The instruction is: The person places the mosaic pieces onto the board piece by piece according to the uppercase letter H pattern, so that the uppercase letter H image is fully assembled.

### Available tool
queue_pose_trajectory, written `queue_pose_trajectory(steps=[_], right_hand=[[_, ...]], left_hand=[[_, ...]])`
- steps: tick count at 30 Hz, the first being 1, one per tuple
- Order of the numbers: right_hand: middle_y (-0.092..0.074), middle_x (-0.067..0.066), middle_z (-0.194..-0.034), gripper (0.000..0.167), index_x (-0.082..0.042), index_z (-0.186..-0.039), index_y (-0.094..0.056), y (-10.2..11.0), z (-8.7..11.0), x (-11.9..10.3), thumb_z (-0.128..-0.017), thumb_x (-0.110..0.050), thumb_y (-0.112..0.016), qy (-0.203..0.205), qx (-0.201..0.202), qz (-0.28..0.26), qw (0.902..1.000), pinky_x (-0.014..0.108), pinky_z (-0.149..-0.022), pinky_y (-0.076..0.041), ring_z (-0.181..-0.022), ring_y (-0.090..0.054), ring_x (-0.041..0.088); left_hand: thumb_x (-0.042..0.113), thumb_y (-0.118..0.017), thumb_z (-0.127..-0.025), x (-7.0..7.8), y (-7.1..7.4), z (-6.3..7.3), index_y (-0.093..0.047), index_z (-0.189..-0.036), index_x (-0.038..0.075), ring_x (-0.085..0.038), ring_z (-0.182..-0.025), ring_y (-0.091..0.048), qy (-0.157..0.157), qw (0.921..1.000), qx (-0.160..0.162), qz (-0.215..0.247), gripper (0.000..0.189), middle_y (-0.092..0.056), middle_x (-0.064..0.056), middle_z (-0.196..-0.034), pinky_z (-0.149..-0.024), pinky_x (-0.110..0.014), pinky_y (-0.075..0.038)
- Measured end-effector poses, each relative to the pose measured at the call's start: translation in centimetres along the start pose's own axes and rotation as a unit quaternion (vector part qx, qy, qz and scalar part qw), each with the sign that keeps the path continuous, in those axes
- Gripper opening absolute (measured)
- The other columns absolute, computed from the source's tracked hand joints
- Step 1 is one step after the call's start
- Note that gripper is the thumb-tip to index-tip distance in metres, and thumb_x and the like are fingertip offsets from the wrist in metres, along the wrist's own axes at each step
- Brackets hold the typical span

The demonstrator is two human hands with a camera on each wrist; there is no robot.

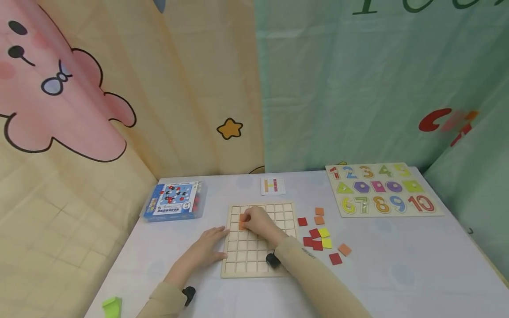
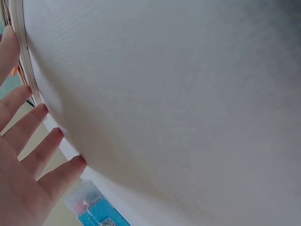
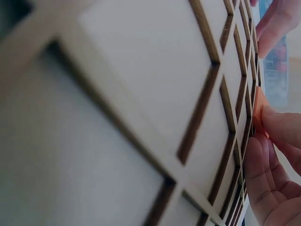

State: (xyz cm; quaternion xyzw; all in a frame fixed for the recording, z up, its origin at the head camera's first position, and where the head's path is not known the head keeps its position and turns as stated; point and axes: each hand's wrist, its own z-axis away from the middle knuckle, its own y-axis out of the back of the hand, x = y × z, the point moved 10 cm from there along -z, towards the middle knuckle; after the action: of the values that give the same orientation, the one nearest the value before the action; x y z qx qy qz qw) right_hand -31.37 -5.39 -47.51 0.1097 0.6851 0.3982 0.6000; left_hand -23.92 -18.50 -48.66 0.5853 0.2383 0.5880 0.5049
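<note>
A wooden grid board with square cells lies on the table. My right hand is over its upper left part, pinching an orange square tile between thumb and fingers at the grid. Orange shows in the cells just left of those fingertips; the hand partly hides it. Along the board's left edge, my left hand touches the side with fingers spread and fairly straight. In the left wrist view, its fingertips rest by the edge and on the white tabletop.
Loose red, yellow and orange tiles lie right of the board. A pattern card lies behind it. A boxed set stands back left, a number puzzle board back right, and a green object front left.
</note>
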Motion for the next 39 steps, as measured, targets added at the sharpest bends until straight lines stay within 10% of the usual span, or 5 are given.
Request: queue_pose_trajectory(steps=[7, 16, 39], right_hand=[[-0.063, 0.004, -0.086, 0.005, -0.006, -0.081, -0.072, -0.2, 0.2, -0.4, -0.085, -0.005, -0.073, 0.014, 0.018, 0.05, 0.9985, 0.025, -0.069, -0.051, -0.076, -0.056, 0.013], [-0.069, 0.003, -0.1, 0.013, -0.008, -0.102, -0.073, 1.5, 2.0, 0.0, -0.09, -0.013, -0.07, 0.006, -0.008, -0.011, 0.9999, 0.029, -0.079, -0.054, -0.089, -0.062, 0.014], [-0.068, 0.01, -0.116, 0.038, -0.006, -0.12, -0.066, 16.3, 19.8, 14.6, -0.087, -0.025, -0.075, -0.137, 0.086, -0.009, 0.9868, 0.043, -0.087, -0.059, -0.104, -0.064, 0.026]], left_hand=[[0.024, -0.077, -0.085, -0.3, -0.2, 0.1, -0.049, -0.145, 0.009, -0.039, -0.145, -0.032, 0.005, 1.0, 0.0, -0.004, 0.068, -0.041, -0.013, -0.154, -0.117, -0.058, -0.032], [0.023, -0.077, -0.085, 0.0, 0.2, 0.2, -0.048, -0.145, 0.008, -0.04, -0.145, -0.032, 0.006, 1.0, 0.003, -0.005, 0.068, -0.041, -0.014, -0.154, -0.117, -0.057, -0.032], [0.023, -0.077, -0.085, -0.3, -0.2, -0.1, -0.046, -0.146, 0.009, -0.038, -0.146, -0.029, 0.01, 0.9999, -0.002, 0.001, 0.07, -0.039, -0.013, -0.156, -0.118, -0.056, -0.03]])
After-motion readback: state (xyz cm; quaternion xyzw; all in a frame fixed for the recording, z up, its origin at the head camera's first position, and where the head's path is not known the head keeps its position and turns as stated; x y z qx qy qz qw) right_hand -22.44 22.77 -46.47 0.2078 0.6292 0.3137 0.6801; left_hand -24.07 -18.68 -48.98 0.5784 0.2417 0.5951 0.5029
